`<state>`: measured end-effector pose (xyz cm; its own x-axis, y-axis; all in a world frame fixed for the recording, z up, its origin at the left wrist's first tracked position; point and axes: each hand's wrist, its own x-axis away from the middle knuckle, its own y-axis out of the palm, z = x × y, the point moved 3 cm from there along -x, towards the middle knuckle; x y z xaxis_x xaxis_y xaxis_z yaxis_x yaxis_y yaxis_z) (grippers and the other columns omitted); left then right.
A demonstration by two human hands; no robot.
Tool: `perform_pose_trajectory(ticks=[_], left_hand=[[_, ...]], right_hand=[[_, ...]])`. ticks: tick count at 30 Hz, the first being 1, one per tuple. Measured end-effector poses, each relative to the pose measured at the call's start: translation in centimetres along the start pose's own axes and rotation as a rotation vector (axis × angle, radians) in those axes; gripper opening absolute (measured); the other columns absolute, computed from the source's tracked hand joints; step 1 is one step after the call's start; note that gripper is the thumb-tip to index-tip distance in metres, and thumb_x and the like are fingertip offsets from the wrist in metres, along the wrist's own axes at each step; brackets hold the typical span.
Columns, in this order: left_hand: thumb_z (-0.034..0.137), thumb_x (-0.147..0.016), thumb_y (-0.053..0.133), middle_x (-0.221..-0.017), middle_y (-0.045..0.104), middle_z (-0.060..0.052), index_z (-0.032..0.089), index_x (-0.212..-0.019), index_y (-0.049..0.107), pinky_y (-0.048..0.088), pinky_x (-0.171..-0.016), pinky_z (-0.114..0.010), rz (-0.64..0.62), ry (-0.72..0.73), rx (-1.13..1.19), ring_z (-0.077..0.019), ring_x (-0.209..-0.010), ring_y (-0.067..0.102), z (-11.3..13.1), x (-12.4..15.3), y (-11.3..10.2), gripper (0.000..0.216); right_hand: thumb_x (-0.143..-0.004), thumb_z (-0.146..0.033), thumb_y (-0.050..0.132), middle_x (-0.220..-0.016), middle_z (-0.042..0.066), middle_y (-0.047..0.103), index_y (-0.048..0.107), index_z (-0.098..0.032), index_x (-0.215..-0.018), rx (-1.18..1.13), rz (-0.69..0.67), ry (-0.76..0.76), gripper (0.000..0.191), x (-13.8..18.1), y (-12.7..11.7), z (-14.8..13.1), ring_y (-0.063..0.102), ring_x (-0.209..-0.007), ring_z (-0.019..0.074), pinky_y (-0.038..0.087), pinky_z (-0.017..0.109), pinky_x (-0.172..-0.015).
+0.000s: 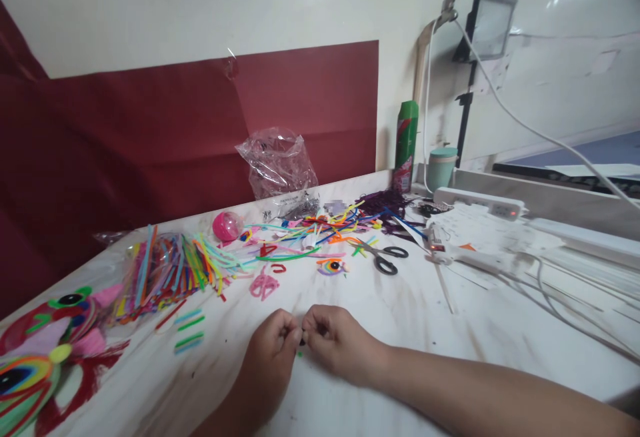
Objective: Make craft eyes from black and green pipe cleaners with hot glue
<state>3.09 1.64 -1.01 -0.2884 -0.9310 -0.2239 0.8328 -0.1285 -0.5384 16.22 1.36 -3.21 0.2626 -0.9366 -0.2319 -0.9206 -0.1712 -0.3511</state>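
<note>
Over a marbled table (pixel 390 310) near maroon sheeting (pixel 175 137), both hands' (pixel 273 344) (pixel 337 345) fingers (pixel 293 340) pinch something dark (pixel 302 340).

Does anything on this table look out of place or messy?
Nothing plainly damaged, but the coloured strips beyond your left hand and right hand lie in a crisscross jumble, unlike the four short pieces at left, laid roughly parallel.

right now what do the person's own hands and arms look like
The left hand and right hand are ungloved. The left forearm and right forearm look bare where visible, with no watch, bracelet or sleeve clearly showing. No ring can be made out.
</note>
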Motion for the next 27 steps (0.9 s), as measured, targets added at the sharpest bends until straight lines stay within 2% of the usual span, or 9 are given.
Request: perform_pose_trajectory(ticks=[7,11,20,27], left_hand=[[0.033,-0.074,0.044,-0.058,0.048,0.002,0.018,-0.060,0.049,0.037,-0.054,-0.023,0.005,-0.019,-0.033,-0.0145,-0.058,0.046,-0.06,-0.32,0.05,0.021],[0.031,-0.075,0.044,-0.058,0.049,0.002,0.019,-0.059,0.047,0.038,-0.056,-0.023,0.009,0.045,-0.106,-0.0150,-0.059,0.048,0.10,-0.14,-0.11,0.020],[0.025,-0.076,0.040,-0.059,0.045,0.002,0.020,-0.059,0.042,0.036,-0.056,-0.024,0.059,0.105,-0.181,-0.0141,-0.058,0.045,0.08,0.17,0.04,0.018],[0.029,-0.078,0.042,-0.061,0.048,0.001,0.018,-0.062,0.047,0.037,-0.059,-0.024,0.056,0.070,-0.092,-0.0145,-0.061,0.047,-0.15,0.02,0.08,0.020]], right_hand=[[-0.070,-0.014,0.045,-0.057,-0.005,0.045,0.048,-0.018,-0.065,-0.037,0.019,0.027,0.008,0.00,0.04,0.09,0.039,-0.053,0.0082,0.030,0.020,-0.049],[-0.070,-0.015,0.046,-0.057,-0.005,0.045,0.050,-0.017,-0.065,0.000,0.032,0.026,0.007,0.01,0.02,0.16,0.039,-0.053,0.0083,0.030,0.020,-0.049],[-0.073,-0.017,0.046,-0.058,-0.006,0.041,0.046,-0.018,-0.065,-0.135,-0.001,-0.015,0.008,0.21,0.21,0.00,0.037,-0.055,0.0086,0.030,0.021,-0.050],[-0.072,-0.021,0.048,-0.056,-0.006,0.038,0.045,-0.018,-0.063,-0.193,0.012,0.022,0.010,0.00,0.16,0.10,0.032,-0.053,0.0079,0.027,0.021,-0.049]])
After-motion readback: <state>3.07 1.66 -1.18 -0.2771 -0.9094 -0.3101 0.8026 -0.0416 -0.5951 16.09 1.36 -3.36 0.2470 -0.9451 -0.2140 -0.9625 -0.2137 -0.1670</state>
